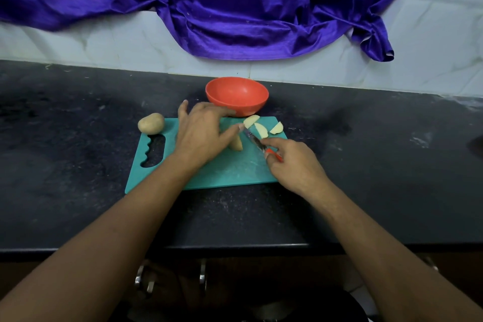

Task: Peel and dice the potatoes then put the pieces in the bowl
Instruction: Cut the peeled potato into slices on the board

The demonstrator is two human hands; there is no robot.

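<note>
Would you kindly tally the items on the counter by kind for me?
Whole potato: 1
Cut potato pieces: 4
Bowl: 1
Cutting board: 1
Knife: 1
Total: 8

Both bare forearms reach in from the lower corners and converge toward the middle. The left hand (pixel 201 131) lies palm down, fingers straight and spread, the little finger splayed out to the left and the thumb stretched to the right (its tip just beside the blade's tip). Its palm covers a potato piece (pixel 237 144). The right hand (pixel 292 162) curls round the handle of a knife (pixel 254 140), index finger laid forward toward the blade.
</note>
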